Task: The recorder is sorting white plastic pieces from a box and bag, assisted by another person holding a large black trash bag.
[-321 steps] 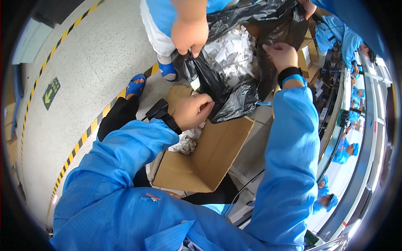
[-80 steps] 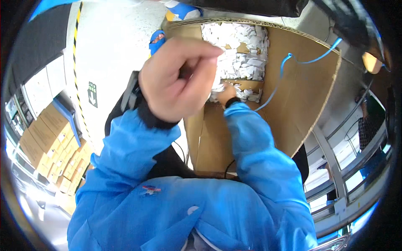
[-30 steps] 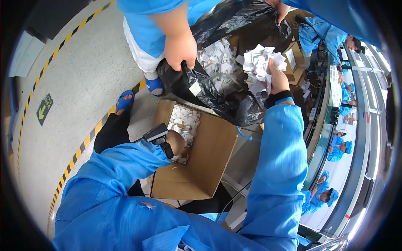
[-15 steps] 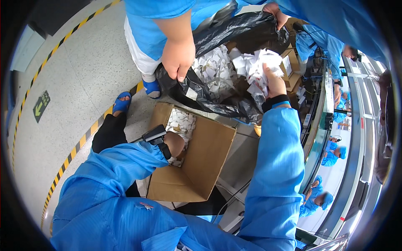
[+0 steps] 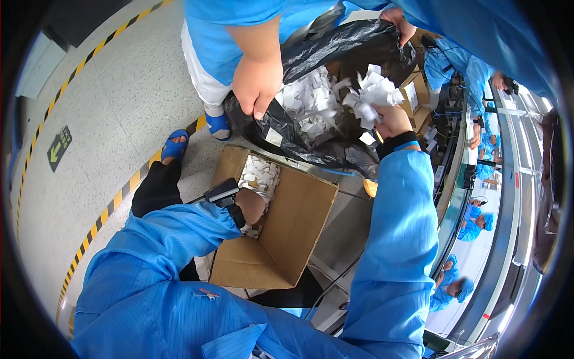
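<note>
My right hand (image 5: pixel 394 121) is over the black plastic bag (image 5: pixel 311 154), its fingers closed around a loose bunch of white paper scraps (image 5: pixel 375 94). Some pieces fan out past the fingers, and one scrap (image 5: pixel 367 139) hangs apart just below them. Many similar scraps (image 5: pixel 310 102) lie heaped in the bag. My left hand (image 5: pixel 250 206) reaches into the cardboard box (image 5: pixel 299 218), beside more small white scraps (image 5: pixel 261 173). Its fingers are hidden. A person across from me grips the bag's rim with one hand (image 5: pixel 258 84) at the left and another (image 5: pixel 399 25) at the far right.
Cardboard cartons (image 5: pixel 421 102) stand right of the bag. Beyond them a work line (image 5: pixel 460 197) runs along the right, with several people in blue. Yellow-black tape (image 5: pixel 107 220) marks the floor at the left. A cable (image 5: pixel 335 284) lies near the box.
The scraps in my right hand have spread and shifted, with some pieces coming loose over the bag. My right hand has moved slightly right and down. The left hand stays in the box.
</note>
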Demonstrator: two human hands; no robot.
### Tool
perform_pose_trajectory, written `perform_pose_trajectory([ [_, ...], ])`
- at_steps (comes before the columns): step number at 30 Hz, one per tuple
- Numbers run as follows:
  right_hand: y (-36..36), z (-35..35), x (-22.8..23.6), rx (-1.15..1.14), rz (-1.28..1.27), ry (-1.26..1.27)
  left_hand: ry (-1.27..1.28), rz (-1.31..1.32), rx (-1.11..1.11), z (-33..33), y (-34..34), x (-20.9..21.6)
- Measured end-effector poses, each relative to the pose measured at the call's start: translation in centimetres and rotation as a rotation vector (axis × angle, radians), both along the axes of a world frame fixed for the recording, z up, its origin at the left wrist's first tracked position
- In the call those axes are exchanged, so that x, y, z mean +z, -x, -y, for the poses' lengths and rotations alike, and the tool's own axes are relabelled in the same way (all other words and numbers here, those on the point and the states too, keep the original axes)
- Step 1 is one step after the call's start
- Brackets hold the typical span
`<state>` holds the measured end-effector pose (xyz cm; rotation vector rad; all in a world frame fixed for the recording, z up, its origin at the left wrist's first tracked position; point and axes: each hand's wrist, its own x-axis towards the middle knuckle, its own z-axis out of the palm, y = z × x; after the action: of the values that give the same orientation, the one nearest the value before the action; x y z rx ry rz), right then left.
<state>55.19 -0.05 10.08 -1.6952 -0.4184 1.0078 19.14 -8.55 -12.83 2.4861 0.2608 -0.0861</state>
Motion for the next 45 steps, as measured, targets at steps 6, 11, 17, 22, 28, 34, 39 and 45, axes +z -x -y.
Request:
perform_pose_trajectory([
  [6, 1.2, -0.7, 1.4, -0.069, -0.135, 0.063, 0.013, -0.052, -0.015, -1.0, -0.2, 2.3],
  [11, 2.6, -0.5, 3.1, 0.023, -0.252, 0.220, 0.084, -0.019, -0.004, -1.3, -0.1, 2.6],
  [17, 0.7, 0.1, 1.9, 0.083, 0.014, 0.250, 0.039, -0.001, 0.011, -1.0, -0.3, 2.2],
  [22, 1.4, -0.8, 2.5, -0.117, -0.023, 0.242, 0.041, 0.009, -0.001, -1.2, -0.1, 2.4],
  [28, 3.9, -0.6, 4.0, -0.046, -0.049, 0.105, 0.008, 0.001, -0.008, -0.8, 0.0, 1.7],
  [34, 2.7, -0.3, 3.7, 0.268, 0.645, 0.714, 0.037, -0.008, -0.010, -1.5, 0.0, 3.1],
  [39, -3.8, 4.9, -2.6, 0.539, 1.280, 0.922, 0.025, -0.148, -0.071, -1.5, -0.6, 3.6],
  [45, -2.8, 8.6, -6.4, 0.544, 1.132, 0.961, -0.019, -0.124, -0.057, -1.8, -0.7, 4.6],
])
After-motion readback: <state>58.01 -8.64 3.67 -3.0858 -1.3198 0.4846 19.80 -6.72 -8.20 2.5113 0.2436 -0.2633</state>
